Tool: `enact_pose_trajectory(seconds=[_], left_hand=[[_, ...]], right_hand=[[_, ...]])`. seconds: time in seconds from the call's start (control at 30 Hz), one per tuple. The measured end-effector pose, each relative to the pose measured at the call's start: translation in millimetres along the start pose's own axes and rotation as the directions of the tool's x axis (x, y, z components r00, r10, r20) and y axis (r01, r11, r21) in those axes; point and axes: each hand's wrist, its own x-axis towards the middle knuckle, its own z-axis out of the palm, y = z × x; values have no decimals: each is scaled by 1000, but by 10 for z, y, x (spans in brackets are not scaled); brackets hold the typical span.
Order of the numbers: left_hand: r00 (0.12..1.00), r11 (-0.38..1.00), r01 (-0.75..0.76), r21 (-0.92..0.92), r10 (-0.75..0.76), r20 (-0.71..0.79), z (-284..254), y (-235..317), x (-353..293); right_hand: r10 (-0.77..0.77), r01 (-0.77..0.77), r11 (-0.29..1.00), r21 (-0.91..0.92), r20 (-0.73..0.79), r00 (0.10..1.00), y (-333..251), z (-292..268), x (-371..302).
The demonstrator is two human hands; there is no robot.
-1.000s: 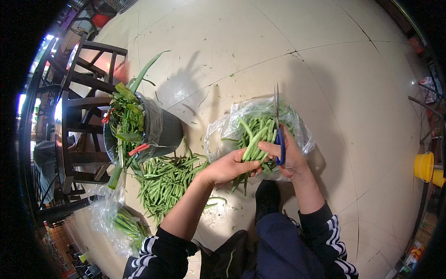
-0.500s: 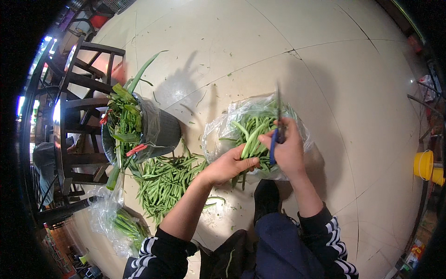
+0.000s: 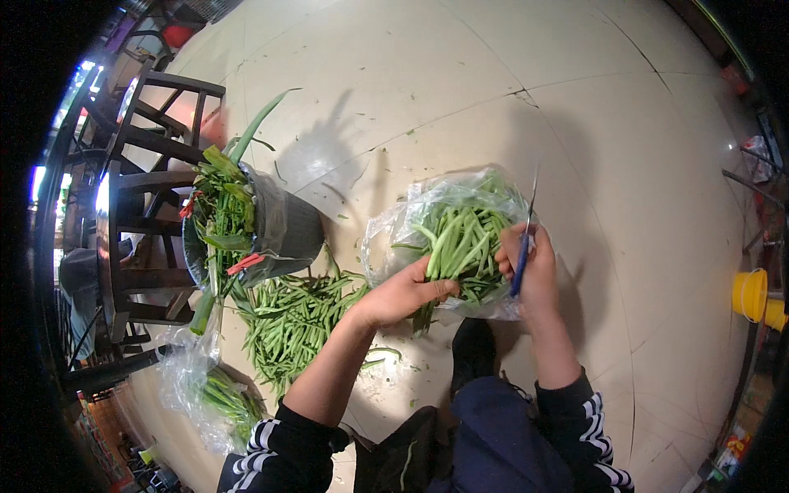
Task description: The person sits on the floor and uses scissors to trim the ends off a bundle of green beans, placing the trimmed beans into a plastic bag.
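My left hand (image 3: 404, 294) is closed around the lower ends of a bunch of green beans (image 3: 459, 240), thumb across them. These lie over a clear plastic bag (image 3: 386, 234) with more beans in it. Just right of the bag, my right hand (image 3: 536, 267) grips a pair of scissors (image 3: 521, 261) with blue handles, its dark blades pointing up and away from me. The blades are apart from the beans. On the floor to the left of my left hand is a spread heap of short bean pieces (image 3: 300, 324).
A grey bin (image 3: 288, 234) full of green trimmings stands left of the bag. Dark wooden chairs (image 3: 156, 181) line the left side. A plastic bag of green stalks (image 3: 226, 398) lies lower left. Yellow buckets (image 3: 749, 294) are at the far right. Green scraps dot the tiled floor.
My right hand has moved right, away from the beans, and the scissors have turned with it. More of the bean bunch shows. My left hand has stayed almost in place.
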Motion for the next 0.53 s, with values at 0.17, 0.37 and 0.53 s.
enact_pose_trajectory(seconds=[0.17, 0.37, 0.53], left_hand=[[981, 942, 98, -322, -145, -126, -197, 13, -44], [979, 931, 198, -308, -206, 6, -244, -6, 2], [877, 861, 474, -184, -442, 188, -259, -25, 92]], right_hand=[[323, -253, 946, -205, 503, 802, 76, -486, -303], [459, -264, 885, -384, 619, 637, 300, -512, -384], [410, -153, 904, -400, 705, 578, 482, -444, -205]])
